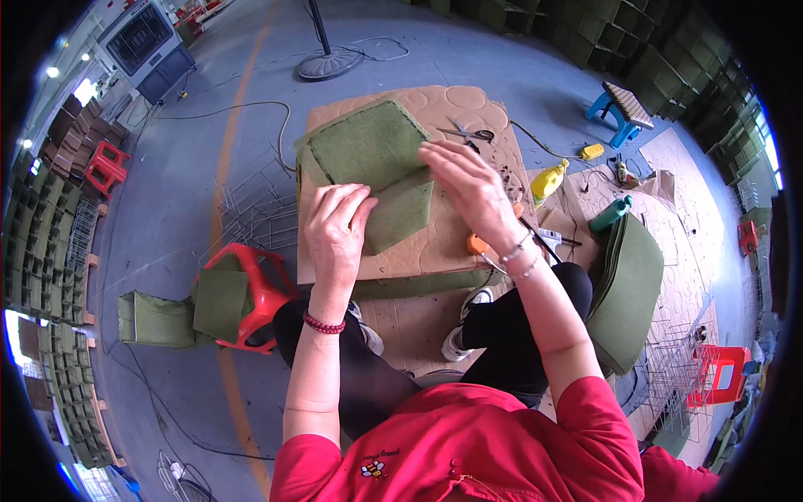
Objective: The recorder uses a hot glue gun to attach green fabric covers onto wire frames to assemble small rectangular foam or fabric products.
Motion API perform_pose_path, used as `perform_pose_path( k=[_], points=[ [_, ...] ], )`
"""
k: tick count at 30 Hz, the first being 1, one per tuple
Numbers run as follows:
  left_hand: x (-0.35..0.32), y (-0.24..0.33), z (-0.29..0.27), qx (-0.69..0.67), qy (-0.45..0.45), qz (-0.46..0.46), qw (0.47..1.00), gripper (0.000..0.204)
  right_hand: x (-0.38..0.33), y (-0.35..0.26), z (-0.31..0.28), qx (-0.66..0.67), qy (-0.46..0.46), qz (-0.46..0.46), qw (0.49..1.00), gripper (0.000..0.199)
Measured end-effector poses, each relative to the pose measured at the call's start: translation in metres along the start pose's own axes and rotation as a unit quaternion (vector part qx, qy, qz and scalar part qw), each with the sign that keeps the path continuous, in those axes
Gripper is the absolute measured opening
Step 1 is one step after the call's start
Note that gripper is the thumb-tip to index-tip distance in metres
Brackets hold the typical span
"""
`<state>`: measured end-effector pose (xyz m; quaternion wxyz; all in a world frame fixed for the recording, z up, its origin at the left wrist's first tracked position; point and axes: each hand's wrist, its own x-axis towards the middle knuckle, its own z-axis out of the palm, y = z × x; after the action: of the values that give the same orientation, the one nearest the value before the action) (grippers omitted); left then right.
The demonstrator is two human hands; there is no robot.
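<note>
A green fabric box (365, 149) with dark stitched edges lies tilted on the cardboard-topped work surface (335, 261). One of its panels (400, 219) slopes down toward me. My left hand (337, 222) is closed, pinching the box's near left edge between thumb and bent fingers. At the right edge, my right hand (473, 186) has its fingers stretched out side by side, the tips touching the fabric; its thumb is mostly hidden. Scissors (468, 134) lie beyond the right hand. An orange round object (477, 244) is beside my right wrist.
To the left, a red stool (261, 293) bears green fabric pieces (222, 299). Stacked green panels (629, 293) stand at my right, near a yellow bottle (549, 181) and a green bottle (611, 213). A cable (280, 104) crosses the floor; wire frames (261, 201) lie leftward.
</note>
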<state>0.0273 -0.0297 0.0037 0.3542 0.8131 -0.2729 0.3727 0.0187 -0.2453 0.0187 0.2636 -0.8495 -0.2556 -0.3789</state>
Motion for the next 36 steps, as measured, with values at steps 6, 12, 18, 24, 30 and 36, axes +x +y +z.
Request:
perform_pose_path(
  k=[6, 12, 18, 24, 30, 36],
  points=[
    [0.0, -0.003, 0.001, 0.023, -0.02, 0.022, 0.999, 0.021, -0.001, 0.007, 0.024, -0.067, -0.057, -0.088, 0.992, 0.037],
    [0.002, -0.007, 0.002, 0.052, -0.024, 0.087, 0.995, 0.022, -0.01, 0.003, 0.034, -0.118, -0.022, -0.101, 0.988, 0.039],
    [-0.009, -0.008, 0.006, 0.073, -0.019, 0.102, 0.992, 0.025, -0.027, -0.015, 0.047, -0.102, -0.077, -0.067, 0.99, 0.053],
    [-0.011, -0.009, 0.006, 0.07, -0.008, 0.089, 0.993, 0.024, -0.019, -0.014, 0.034, -0.029, -0.065, 0.003, 0.997, 0.062],
    [-0.009, -0.004, 0.007, 0.061, 0.014, 0.08, 0.995, 0.025, 0.024, 0.015, 0.016, 0.147, -0.136, 0.155, 0.967, 0.077],
    [-0.011, -0.004, 0.008, 0.058, 0.017, 0.075, 0.995, 0.024, 0.026, 0.038, 0.013, 0.273, -0.171, 0.259, 0.91, 0.076]
  ],
)
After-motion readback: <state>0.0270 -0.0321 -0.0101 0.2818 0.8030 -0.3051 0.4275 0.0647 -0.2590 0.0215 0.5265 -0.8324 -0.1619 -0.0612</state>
